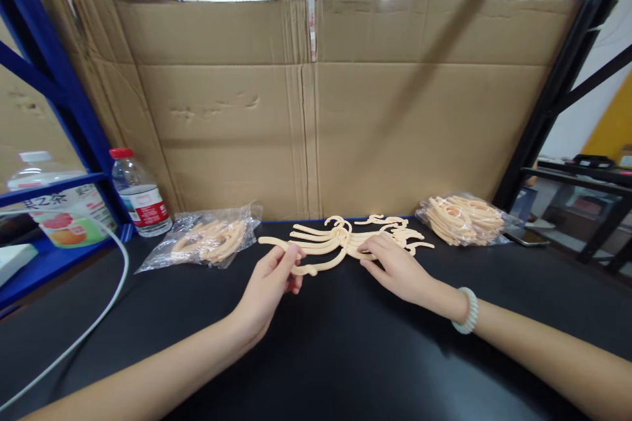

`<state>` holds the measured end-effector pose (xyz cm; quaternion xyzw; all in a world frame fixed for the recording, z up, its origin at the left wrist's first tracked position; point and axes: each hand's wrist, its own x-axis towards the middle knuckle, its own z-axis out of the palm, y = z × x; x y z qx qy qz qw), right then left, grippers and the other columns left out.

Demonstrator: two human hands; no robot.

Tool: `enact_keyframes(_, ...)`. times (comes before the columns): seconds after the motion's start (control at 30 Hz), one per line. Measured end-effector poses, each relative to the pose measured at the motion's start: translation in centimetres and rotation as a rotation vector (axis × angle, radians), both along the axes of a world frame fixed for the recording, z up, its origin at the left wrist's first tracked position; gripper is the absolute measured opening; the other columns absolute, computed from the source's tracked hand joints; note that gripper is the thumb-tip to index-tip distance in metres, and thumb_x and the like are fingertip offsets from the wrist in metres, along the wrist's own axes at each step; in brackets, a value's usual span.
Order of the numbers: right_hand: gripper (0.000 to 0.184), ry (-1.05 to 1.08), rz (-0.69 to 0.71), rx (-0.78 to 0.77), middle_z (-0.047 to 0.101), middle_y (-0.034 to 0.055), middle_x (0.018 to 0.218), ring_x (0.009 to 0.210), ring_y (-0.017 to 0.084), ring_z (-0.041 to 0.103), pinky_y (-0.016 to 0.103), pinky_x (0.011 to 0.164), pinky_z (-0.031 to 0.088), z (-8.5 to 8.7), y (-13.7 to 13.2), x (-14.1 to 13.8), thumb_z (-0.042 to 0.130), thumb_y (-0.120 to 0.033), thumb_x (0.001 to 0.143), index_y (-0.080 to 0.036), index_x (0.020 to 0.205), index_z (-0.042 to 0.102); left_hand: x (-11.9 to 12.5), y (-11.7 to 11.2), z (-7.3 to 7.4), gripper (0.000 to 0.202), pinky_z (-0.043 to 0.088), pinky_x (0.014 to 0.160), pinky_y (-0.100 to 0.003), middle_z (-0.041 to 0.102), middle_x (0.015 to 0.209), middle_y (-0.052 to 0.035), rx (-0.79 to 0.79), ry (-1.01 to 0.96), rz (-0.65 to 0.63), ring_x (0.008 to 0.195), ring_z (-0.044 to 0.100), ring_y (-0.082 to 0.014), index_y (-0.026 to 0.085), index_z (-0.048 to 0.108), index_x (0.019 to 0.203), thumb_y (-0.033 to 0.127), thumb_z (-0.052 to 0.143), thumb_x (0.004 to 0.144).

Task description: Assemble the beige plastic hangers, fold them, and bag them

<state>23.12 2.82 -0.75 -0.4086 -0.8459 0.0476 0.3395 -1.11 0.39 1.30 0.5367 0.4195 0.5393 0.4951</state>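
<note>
A row of cream plastic clothes hangers (320,247) lies fanned across the black table, hooks towards the back. My left hand (274,276) is closed in a pinch on a cream hanger (323,266) at the near left side of the row. One slim arm of a hanger juts out past its thumb to the left. Over the right side of the same row is my right hand (395,270), its fingers bent and its thumb apart below them, with a hanger arm between. The fingertips there are partly hidden. A pale coiled band circles my right wrist.
Clear bags of cream hangers lie at left (212,237) and right (464,217). A red-capped water bottle (143,200) stands at the left by a blue rack post. Cardboard panels (222,112) wall off the back. A white cable (116,289) curves along the left side.
</note>
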Motion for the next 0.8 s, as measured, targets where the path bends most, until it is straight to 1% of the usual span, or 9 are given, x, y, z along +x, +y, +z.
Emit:
enact_keyframes(0.07, 0.013, -0.153, -0.062, 0.098, 0.064, 0.0106, 0.101, 0.099, 0.027, 0.056, 0.046, 0.088, 0.047, -0.8, 0.6, 1.1, 0.053, -0.022, 0.093, -0.018, 0.102, 0.062, -1.1, 0.1, -0.2, 0.039, 0.037, 0.049, -0.022, 0.055, 0.065, 0.0037, -0.073, -0.105, -0.007, 0.052, 0.048, -0.0097, 0.017, 0.058, 0.078, 0.053, 0.073, 0.075)
enact_keyframes(0.13, 0.012, -0.248, -0.098, 0.116, 0.064, 0.0101, 0.098, 0.097, 0.028, 0.056, 0.046, 0.087, 0.048, -1.4, 1.0, 1.6, 0.057, -0.022, 0.091, -0.018, 0.101, 0.063, -2.0, 0.5, -0.6, 0.040, 0.038, 0.049, -0.021, 0.058, 0.072, 0.0034, -0.142, -0.178, -0.001, 0.053, 0.049, -0.0081, 0.018, 0.054, 0.079, 0.051, 0.075, 0.074)
enact_keyframes(0.23, 0.005, -0.280, -0.111, 0.115, 0.063, 0.0077, 0.089, 0.091, 0.026, 0.056, 0.043, 0.083, 0.048, -1.8, 1.3, 1.6, 0.059, -0.022, 0.091, -0.019, 0.090, 0.063, -2.8, 1.2, -1.1, 0.037, 0.040, 0.052, -0.019, 0.060, 0.075, 0.0035, -0.191, -0.212, -0.041, 0.055, 0.049, -0.0065, 0.018, 0.054, 0.085, 0.044, 0.078, 0.074)
enact_keyframes(0.3, 0.007, -0.260, -0.104, 0.115, 0.062, 0.0064, 0.085, 0.088, 0.025, 0.055, 0.040, 0.080, 0.048, -1.8, 1.3, 1.5, 0.059, -0.020, 0.090, -0.019, 0.084, 0.060, -3.0, 1.6, -1.2, 0.035, 0.042, 0.057, -0.019, 0.059, 0.072, 0.0038, -0.172, -0.182, -0.115, 0.058, 0.050, -0.0064, 0.017, 0.056, 0.086, 0.035, 0.082, 0.071)
enact_keyframes(0.37, 0.009, -0.217, -0.095, 0.106, 0.062, 0.0056, 0.083, 0.085, 0.024, 0.056, 0.039, 0.077, 0.048, -1.7, 1.2, 1.6, 0.059, -0.018, 0.090, -0.019, 0.081, 0.058, -3.1, 1.8, -1.3, 0.033, 0.044, 0.062, -0.018, 0.058, 0.069, 0.0039, -0.167, -0.160, -0.166, 0.061, 0.050, -0.0062, 0.016, 0.060, 0.089, 0.028, 0.084, 0.069)
enact_keyframes(0.47, 0.010, -0.123, -0.083, 0.085, 0.062, 0.0049, 0.082, 0.081, 0.022, 0.058, 0.037, 0.074, 0.049, -1.5, 0.9, 2.1, 0.056, -0.020, 0.091, -0.020, 0.080, 0.056, -3.4, 1.9, -1.4, 0.038, 0.045, 0.066, -0.019, 0.059, 0.070, 0.0028, -0.210, -0.197, -0.164, 0.063, 0.051, -0.0065, 0.014, 0.066, 0.096, 0.025, 0.086, 0.066)
enact_keyframes(0.6, 0.010, -0.030, -0.116, 0.069, 0.064, 0.0032, 0.081, 0.074, 0.019, 0.063, 0.033, 0.067, 0.053, -0.7, 0.3, 2.9, 0.053, -0.027, 0.093, -0.021, 0.085, 0.056, -3.7, 1.8, -1.4, 0.037, 0.047, 0.069, -0.020, 0.062, 0.073, 0.0009, -0.234, -0.254, -0.145, 0.065, 0.054, -0.0075, 0.014, 0.069, 0.092, 0.022, 0.089, 0.061)
enact_keyframes(0.7, 0.012, 0.060, -0.136, 0.140, 0.067, 0.0025, 0.082, 0.071, 0.019, 0.067, 0.030, 0.062, 0.056, 0.0, -0.2, 2.9, 0.054, -0.033, 0.094, -0.022, 0.091, 0.057, -3.7, 1.6, -1.4, 0.035, 0.047, 0.070, -0.019, 0.063, 0.074, 0.0009, -0.252, -0.290, -0.162, 0.067, 0.055, -0.0074, 0.015, 0.069, 0.089, 0.021, 0.089, 0.062)
enact_keyframes(0.8, 0.016, 0.130, -0.136, 0.284, 0.071, 0.0045, 0.088, 0.072, 0.019, 0.070, 0.028, 0.059, 0.059, 0.4, -0.5, 2.5, 0.056, -0.035, 0.093, -0.022, 0.102, 0.058, -3.6, 1.5, -1.4, 0.029, 0.047, 0.069, -0.018, 0.061, 0.072, 0.0017, -0.268, -0.307, -0.217, 0.068, 0.055, -0.0070, 0.015, 0.068, 0.081, 0.019, 0.089, 0.062)
